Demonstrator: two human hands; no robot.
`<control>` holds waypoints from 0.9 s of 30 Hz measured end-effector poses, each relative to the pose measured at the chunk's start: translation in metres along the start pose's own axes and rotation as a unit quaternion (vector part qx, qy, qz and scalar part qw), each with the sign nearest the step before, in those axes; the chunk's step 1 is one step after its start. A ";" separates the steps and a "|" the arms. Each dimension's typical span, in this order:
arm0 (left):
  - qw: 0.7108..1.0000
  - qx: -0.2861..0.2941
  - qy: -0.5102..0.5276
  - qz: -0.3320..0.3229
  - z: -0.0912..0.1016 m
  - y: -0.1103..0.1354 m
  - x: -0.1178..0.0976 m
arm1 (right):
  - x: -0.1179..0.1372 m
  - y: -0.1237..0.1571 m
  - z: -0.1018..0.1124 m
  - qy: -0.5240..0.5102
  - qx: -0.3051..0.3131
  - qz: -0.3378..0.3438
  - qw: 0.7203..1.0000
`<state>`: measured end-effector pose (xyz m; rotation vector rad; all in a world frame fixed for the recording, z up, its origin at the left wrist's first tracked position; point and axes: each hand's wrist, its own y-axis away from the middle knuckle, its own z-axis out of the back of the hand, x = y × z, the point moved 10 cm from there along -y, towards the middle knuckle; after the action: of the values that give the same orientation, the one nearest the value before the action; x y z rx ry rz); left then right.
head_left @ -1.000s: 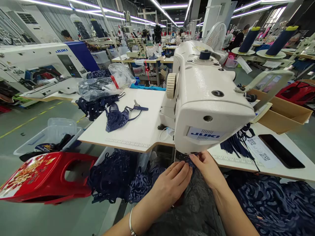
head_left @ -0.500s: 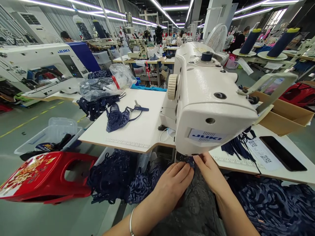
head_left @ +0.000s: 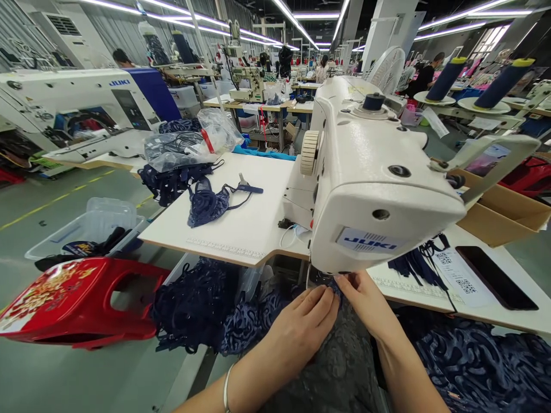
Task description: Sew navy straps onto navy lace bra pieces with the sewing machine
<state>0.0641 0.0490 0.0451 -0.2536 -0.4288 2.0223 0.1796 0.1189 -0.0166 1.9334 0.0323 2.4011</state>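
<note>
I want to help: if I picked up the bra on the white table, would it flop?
The navy bra would probably half flop: its thin strap bends loosely, so may dangle, while its cup looks rounded and might keep some shape.

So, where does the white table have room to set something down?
Bare tabletop lies between the navy bra and the sewing machine. Crowded: where left hand and right hand hold dark fabric; around straps, paper and phone.
</note>
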 end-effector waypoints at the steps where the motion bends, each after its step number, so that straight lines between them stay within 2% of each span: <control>1: 1.000 0.001 0.003 0.001 0.001 -0.001 0.001 | -0.001 0.000 0.000 0.000 -0.002 0.001 1.000; 4: 1.000 0.006 0.015 0.011 0.001 -0.003 0.002 | -0.001 0.002 0.002 0.004 -0.014 0.011 1.000; 8: 0.998 0.027 0.013 0.046 -0.008 -0.005 0.004 | 0.003 0.001 0.008 0.042 -0.062 0.029 0.997; 12: 0.996 0.003 -0.046 0.078 -0.013 -0.006 0.001 | 0.016 -0.012 0.016 0.111 -0.109 0.063 0.986; 17: 0.987 -0.031 -0.115 0.106 -0.011 -0.009 -0.001 | 0.027 -0.031 0.018 0.137 -0.114 0.134 0.975; 20: 0.985 -0.030 -0.123 0.114 -0.014 -0.012 -0.001 | 0.027 -0.035 0.021 0.149 -0.124 0.146 0.970; 27: 0.982 -0.056 -0.129 0.126 -0.010 -0.016 0.001 | 0.034 -0.036 0.013 0.194 -0.104 0.196 0.956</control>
<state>0.0798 0.0587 0.0419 -0.1183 -0.7045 2.2933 0.1864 0.1568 0.0173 1.4619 -0.6143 2.8538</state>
